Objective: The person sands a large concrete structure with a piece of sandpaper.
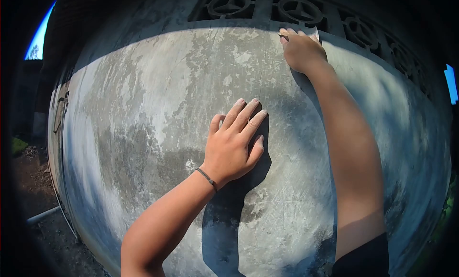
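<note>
A grey plastered wall (143, 109) with pale, worn patches fills most of the head view. My left hand (234, 145) lies against its middle, fingers spread and fingertips whitened with dust; it holds nothing. A dark thin band circles that wrist. Higher up on the right, my right hand (303, 52) presses a thin piece of sandpaper (315, 34) to the wall just under the vent blocks. Only the sheet's edges show past the fingers, and the palm hides the rest.
A row of vent blocks (299, 11) with round three-spoked patterns runs along the wall's top in shadow. At the left stand a thin pipe with a tap (62, 101) and a pale pipe (44, 215) lying on the dirt ground (36, 181).
</note>
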Action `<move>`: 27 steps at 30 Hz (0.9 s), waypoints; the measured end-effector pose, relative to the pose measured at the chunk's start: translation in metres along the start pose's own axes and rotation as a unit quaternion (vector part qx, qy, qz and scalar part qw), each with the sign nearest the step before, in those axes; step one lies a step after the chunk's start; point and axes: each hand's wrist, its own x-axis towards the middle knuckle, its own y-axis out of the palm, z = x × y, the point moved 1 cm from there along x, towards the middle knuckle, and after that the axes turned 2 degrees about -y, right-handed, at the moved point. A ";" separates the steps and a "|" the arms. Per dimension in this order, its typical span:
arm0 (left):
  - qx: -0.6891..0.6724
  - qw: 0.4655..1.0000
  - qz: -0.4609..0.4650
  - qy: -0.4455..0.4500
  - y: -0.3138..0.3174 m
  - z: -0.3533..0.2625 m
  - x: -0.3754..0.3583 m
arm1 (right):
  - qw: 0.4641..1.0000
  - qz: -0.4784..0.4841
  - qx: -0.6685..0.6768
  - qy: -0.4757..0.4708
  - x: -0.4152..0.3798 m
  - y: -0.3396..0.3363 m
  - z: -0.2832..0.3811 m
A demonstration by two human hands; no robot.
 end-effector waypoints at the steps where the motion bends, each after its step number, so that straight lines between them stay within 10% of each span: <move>1: 0.004 1.000 -0.008 0.005 -0.001 0.010 0.010 | 0.999 0.036 -0.009 0.012 0.010 -0.003 0.004; 22: 0.063 0.998 -0.002 -0.006 0.007 0.089 0.073 | 0.997 0.049 -0.005 0.053 -0.055 -0.014 0.015; 27: 0.071 0.997 -0.013 0.008 0.001 0.091 0.071 | 0.993 0.082 0.035 0.080 0.029 -0.014 0.010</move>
